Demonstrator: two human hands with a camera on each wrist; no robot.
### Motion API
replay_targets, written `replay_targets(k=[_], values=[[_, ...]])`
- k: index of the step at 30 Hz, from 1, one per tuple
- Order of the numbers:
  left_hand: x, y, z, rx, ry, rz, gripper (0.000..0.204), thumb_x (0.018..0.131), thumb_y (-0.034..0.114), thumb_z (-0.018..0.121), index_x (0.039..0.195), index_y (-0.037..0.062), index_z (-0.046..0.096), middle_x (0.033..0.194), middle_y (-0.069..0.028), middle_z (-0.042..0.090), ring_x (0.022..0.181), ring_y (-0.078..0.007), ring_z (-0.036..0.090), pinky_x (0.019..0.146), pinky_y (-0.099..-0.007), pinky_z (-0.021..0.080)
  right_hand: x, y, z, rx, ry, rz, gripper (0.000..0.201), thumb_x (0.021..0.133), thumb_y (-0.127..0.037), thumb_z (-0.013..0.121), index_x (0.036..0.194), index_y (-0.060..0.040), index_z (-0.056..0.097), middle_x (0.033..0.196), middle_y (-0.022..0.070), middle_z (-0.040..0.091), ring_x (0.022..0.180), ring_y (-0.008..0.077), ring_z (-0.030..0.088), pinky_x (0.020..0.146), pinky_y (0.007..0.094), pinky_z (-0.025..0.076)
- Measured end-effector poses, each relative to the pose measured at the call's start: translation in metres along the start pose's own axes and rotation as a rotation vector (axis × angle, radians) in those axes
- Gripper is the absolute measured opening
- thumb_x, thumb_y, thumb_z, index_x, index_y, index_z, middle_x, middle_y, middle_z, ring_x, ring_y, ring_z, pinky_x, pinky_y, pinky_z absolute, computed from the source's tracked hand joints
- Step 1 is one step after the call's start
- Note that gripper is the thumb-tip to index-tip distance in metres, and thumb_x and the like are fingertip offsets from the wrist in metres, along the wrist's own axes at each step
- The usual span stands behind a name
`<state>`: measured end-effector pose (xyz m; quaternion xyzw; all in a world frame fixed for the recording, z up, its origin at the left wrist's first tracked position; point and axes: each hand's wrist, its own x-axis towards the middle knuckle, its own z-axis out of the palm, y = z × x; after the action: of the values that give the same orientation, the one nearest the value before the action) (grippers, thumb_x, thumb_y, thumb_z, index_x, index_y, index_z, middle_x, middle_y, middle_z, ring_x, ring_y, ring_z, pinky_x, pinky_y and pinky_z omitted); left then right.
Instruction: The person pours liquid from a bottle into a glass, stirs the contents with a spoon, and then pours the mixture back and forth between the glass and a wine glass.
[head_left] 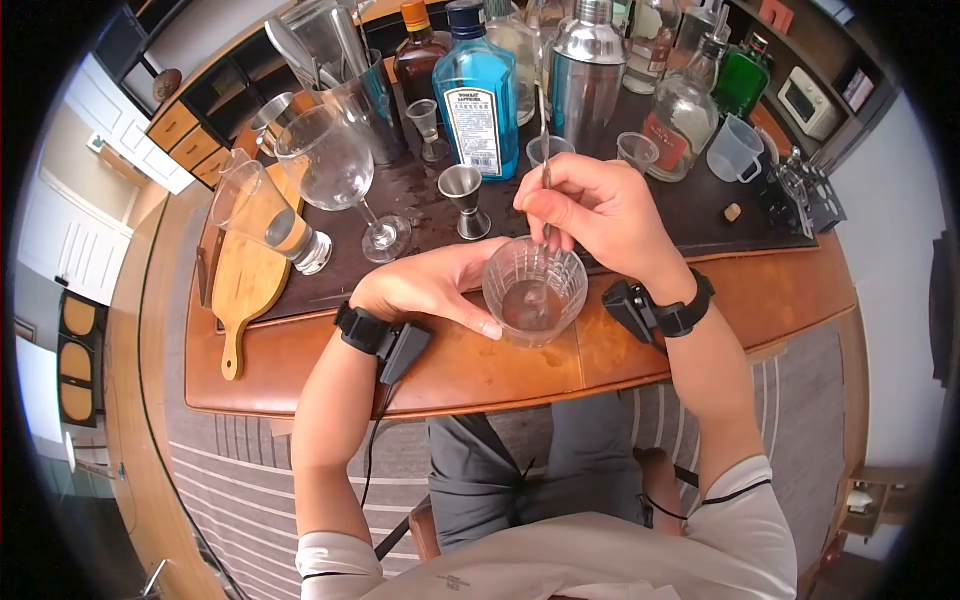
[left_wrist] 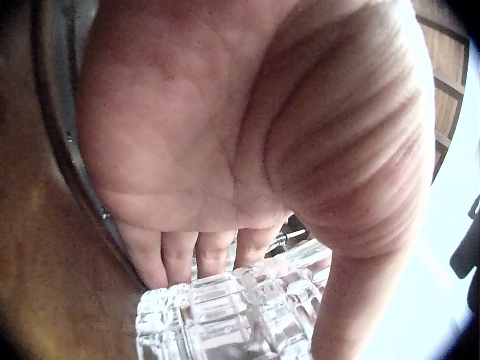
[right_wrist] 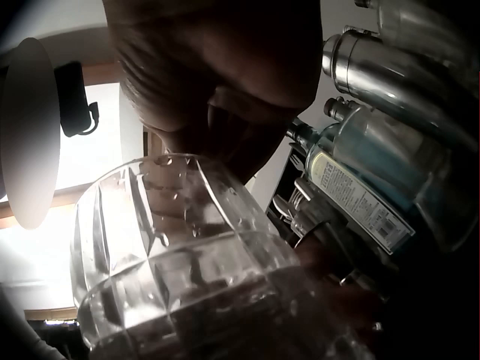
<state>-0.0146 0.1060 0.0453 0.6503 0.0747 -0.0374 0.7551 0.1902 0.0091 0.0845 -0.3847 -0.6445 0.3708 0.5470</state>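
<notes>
At the desk's near edge: a cut-glass tumbler (head_left: 535, 291) stood on the wooden desk (head_left: 760, 300), just in front of the dark bar mat (head_left: 420, 200).
Left hand: the left hand (head_left: 428, 285) was wrapped round the tumbler's side, thumb along the near wall and fingers (left_wrist: 178, 255) against the far one, gripping it.
Right hand: the right hand (head_left: 600, 205) hovered above the tumbler, fingers pinched on a slim bar spoon (head_left: 546, 190).
Spoon: it ran down from the pinch into the glass; its tip looked blurred.
Hands together: they sat close, both at the one tumbler.
Behind, on the mat: a steel jigger (head_left: 464, 195), a blue gin bottle (head_left: 478, 95), a metal shaker (head_left: 587, 70), a wine glass (head_left: 335, 165).
To the left: a wooden board (head_left: 245, 280) carried a tall glass (head_left: 262, 215), tilted.
</notes>
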Motion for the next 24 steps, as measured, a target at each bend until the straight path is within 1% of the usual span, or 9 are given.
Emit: replay_targets(k=[1, 3, 4, 7, 11, 16, 18, 23, 24], values=[[0.0, 0.001, 0.001, 0.0, 0.0, 0.0, 0.097, 0.068, 0.004, 0.087, 0.147, 0.0013, 0.031, 0.144, -0.0042, 0.043, 0.13, -0.0132, 0.041, 0.112, -0.0345, 0.033, 0.0, -0.001, -0.001, -0.059, 0.009, -0.002, 0.013, 0.095, -0.011, 0.064, 0.094, 0.0015, 0.068, 0.075, 0.003, 0.066, 0.061, 0.0056, 0.059, 0.054, 0.0206, 0.047], [-0.001, 0.004, 0.002, -0.014, -0.034, 0.018, 0.085, 0.075, 0.002, 0.082, 0.145, 0.0003, 0.034, 0.143, -0.0051, 0.044, 0.132, -0.0138, 0.038, 0.114, -0.0332, 0.029, 0.001, 0.005, 0.0, -0.054, 0.041, -0.044, 0.013, 0.095, -0.011, 0.065, 0.094, 0.0012, 0.068, 0.074, 0.0027, 0.066, 0.061, 0.0053, 0.059, 0.054, 0.0203, 0.047], [-0.001, 0.004, 0.002, -0.013, -0.035, 0.017, 0.085, 0.075, 0.002, 0.082, 0.145, 0.0003, 0.034, 0.143, -0.0051, 0.044, 0.132, -0.0138, 0.038, 0.114, -0.0332, 0.029, 0.002, 0.007, 0.001, -0.05, 0.075, -0.084, 0.013, 0.095, -0.011, 0.065, 0.094, 0.0008, 0.068, 0.073, 0.0023, 0.066, 0.061, 0.005, 0.059, 0.054, 0.0199, 0.047], [0.0, 0.002, 0.001, -0.02, -0.032, 0.011, 0.085, 0.075, 0.002, 0.082, 0.145, 0.0001, 0.033, 0.144, -0.0055, 0.043, 0.133, -0.0145, 0.038, 0.114, -0.0336, 0.029, 0.002, 0.004, 0.002, -0.037, 0.107, -0.083, 0.012, 0.094, -0.011, 0.065, 0.094, 0.0002, 0.068, 0.073, 0.0016, 0.065, 0.061, 0.0046, 0.059, 0.054, 0.0194, 0.047], [0.0, 0.0, 0.0, -0.033, -0.048, 0.018, 0.085, 0.075, 0.002, 0.082, 0.145, 0.0002, 0.033, 0.144, -0.0056, 0.043, 0.133, -0.0145, 0.037, 0.114, -0.0338, 0.029, 0.001, 0.004, -0.001, -0.045, 0.105, -0.037, 0.011, 0.094, -0.011, 0.065, 0.093, 0.0001, 0.068, 0.075, 0.0018, 0.066, 0.062, 0.0046, 0.06, 0.055, 0.0194, 0.047], [0.0, 0.001, 0.0, -0.016, -0.037, 0.027, 0.085, 0.075, 0.002, 0.082, 0.145, 0.0003, 0.034, 0.144, -0.0053, 0.043, 0.133, -0.0142, 0.037, 0.114, -0.0338, 0.029, 0.001, 0.007, 0.001, -0.051, 0.102, -0.096, 0.011, 0.095, -0.011, 0.065, 0.095, -0.0001, 0.068, 0.074, 0.002, 0.066, 0.063, 0.0049, 0.06, 0.055, 0.0196, 0.048], [0.001, -0.001, 0.0, -0.016, 0.003, -0.001, 0.098, 0.067, 0.005, 0.088, 0.147, 0.0008, 0.031, 0.142, -0.005, 0.045, 0.129, -0.0142, 0.042, 0.112, -0.0347, 0.033, 0.001, 0.01, 0.003, -0.052, 0.098, -0.102, 0.011, 0.095, -0.011, 0.064, 0.096, -0.0002, 0.068, 0.073, 0.0019, 0.066, 0.063, 0.0051, 0.06, 0.055, 0.0197, 0.048], [0.001, -0.001, -0.001, -0.009, -0.002, 0.008, 0.097, 0.067, 0.004, 0.087, 0.146, 0.0011, 0.031, 0.141, -0.0042, 0.045, 0.129, -0.0139, 0.042, 0.113, -0.0347, 0.032, 0.0, 0.008, 0.007, -0.012, 0.064, -0.071, 0.012, 0.095, -0.012, 0.064, 0.096, -0.0009, 0.068, 0.073, 0.0017, 0.066, 0.062, 0.0054, 0.06, 0.054, 0.0198, 0.047], [0.001, -0.002, -0.002, -0.006, -0.004, 0.011, 0.096, 0.067, 0.004, 0.087, 0.146, 0.0012, 0.031, 0.141, -0.004, 0.045, 0.129, -0.0138, 0.042, 0.113, -0.0347, 0.031, -0.001, 0.005, 0.006, 0.017, 0.017, -0.028, 0.012, 0.095, -0.012, 0.064, 0.096, -0.0011, 0.068, 0.073, 0.0016, 0.066, 0.061, 0.0053, 0.06, 0.054, 0.0199, 0.047]])
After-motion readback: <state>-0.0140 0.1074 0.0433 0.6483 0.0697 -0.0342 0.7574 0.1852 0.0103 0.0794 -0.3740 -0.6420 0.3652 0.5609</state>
